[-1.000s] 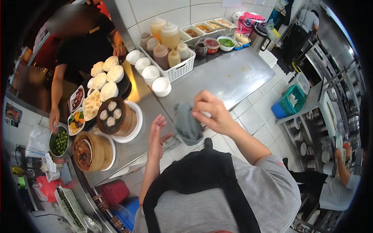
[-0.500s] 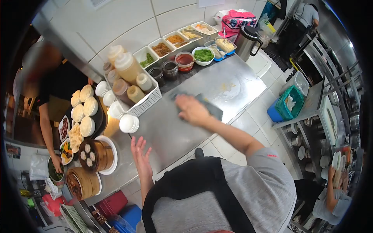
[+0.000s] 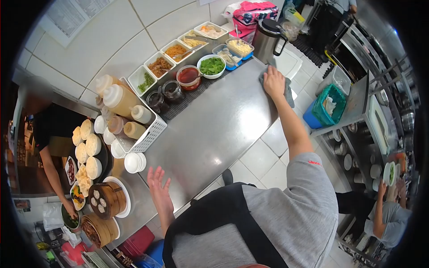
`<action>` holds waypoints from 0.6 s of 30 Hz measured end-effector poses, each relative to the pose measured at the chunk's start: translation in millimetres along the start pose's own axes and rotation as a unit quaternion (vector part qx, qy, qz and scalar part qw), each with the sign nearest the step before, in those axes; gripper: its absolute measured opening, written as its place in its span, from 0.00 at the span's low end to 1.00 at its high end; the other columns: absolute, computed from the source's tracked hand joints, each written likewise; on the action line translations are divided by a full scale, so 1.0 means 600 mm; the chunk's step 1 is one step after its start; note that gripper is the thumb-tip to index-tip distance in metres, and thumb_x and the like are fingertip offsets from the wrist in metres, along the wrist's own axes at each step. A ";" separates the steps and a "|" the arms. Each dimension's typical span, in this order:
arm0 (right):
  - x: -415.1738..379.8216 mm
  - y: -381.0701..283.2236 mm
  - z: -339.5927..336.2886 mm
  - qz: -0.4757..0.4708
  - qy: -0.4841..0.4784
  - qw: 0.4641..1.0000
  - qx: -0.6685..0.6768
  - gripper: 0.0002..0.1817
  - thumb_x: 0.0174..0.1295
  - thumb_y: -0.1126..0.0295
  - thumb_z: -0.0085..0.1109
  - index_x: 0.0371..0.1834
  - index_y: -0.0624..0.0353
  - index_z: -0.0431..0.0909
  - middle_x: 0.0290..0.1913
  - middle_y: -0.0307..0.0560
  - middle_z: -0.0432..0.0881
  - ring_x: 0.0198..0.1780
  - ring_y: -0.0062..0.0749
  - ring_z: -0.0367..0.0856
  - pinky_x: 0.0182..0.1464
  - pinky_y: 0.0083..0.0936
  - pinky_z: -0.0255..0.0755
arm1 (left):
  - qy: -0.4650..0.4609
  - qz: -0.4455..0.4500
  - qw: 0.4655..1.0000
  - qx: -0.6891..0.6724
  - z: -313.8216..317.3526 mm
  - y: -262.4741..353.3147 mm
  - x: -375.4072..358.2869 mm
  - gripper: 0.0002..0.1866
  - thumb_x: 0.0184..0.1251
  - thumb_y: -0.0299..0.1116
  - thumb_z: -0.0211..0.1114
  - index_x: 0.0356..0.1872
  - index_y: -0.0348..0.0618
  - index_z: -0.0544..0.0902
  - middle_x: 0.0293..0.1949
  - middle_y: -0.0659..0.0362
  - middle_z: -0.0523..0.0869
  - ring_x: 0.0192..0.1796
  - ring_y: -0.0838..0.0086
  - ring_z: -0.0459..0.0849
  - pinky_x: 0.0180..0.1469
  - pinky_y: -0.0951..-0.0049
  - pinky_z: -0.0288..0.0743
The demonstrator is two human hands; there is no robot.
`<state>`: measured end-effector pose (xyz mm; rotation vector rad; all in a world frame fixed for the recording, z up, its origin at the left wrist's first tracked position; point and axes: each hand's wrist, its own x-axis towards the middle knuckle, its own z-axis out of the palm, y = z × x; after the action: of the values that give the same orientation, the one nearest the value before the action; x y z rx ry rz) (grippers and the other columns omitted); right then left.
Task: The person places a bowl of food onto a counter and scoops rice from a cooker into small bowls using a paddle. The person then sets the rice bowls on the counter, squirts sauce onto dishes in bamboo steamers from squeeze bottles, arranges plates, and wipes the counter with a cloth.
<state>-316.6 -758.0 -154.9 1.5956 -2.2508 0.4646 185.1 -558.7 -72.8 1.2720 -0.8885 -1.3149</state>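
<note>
My right hand point(image 3: 274, 83) presses a dark grey cloth point(image 3: 288, 94) against the far right edge of the steel counter point(image 3: 210, 120), and part of the cloth hangs over that edge. My left hand point(image 3: 160, 190) is open, fingers spread, raised by the counter's front edge with nothing in it. Closest to it is a stack of small white bowls point(image 3: 135, 162). Behind that stack stands a white basket point(image 3: 149, 136) of squeeze bottles.
Along the wall stand trays of toppings point(image 3: 160, 67), sauce jars point(image 3: 172, 91), a bowl of greens point(image 3: 212, 66) and a steel jug point(image 3: 267, 38). Bamboo steamers point(image 3: 107, 199) and filled bowls point(image 3: 93, 144) are at left, near a co-worker's hand point(image 3: 69, 208). A lined bin point(image 3: 328, 107) stands right.
My right hand has slid the cloth from the counter's middle to its far right edge. The yellowish smear on the steel is gone. My left hand remains open and raised.
</note>
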 end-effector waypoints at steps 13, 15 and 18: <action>-0.262 -0.127 -0.059 0.483 0.088 0.812 0.317 0.35 0.58 0.55 0.55 0.60 0.70 0.55 0.56 0.72 0.63 0.56 0.63 0.67 0.57 0.44 0.64 | -0.014 0.013 0.999 -0.030 -0.193 -0.011 -0.143 0.31 0.70 0.55 0.41 0.67 0.48 0.56 0.63 0.53 0.65 0.63 0.69 0.63 0.61 0.63 0.59; -0.339 -0.211 -0.061 0.460 0.078 0.822 0.328 0.37 0.58 0.55 0.56 0.60 0.72 0.54 0.57 0.73 0.62 0.56 0.63 0.66 0.58 0.43 0.63 | -0.023 0.023 0.999 -0.013 -0.242 -0.012 -0.191 0.32 0.69 0.56 0.42 0.67 0.48 0.56 0.63 0.53 0.66 0.63 0.68 0.64 0.61 0.63 0.59; -0.452 -0.355 -0.085 0.434 0.066 0.806 0.397 0.40 0.57 0.55 0.57 0.62 0.74 0.51 0.58 0.75 0.60 0.58 0.63 0.64 0.60 0.43 0.62 | 0.006 0.028 0.999 -0.029 -0.332 -0.025 -0.263 0.32 0.69 0.56 0.43 0.67 0.48 0.57 0.62 0.54 0.66 0.63 0.69 0.65 0.60 0.64 0.60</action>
<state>-26.3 -575.6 -218.5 0.5596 -2.7165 1.8789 357.7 -372.4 -88.4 1.2014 -0.8658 -1.2794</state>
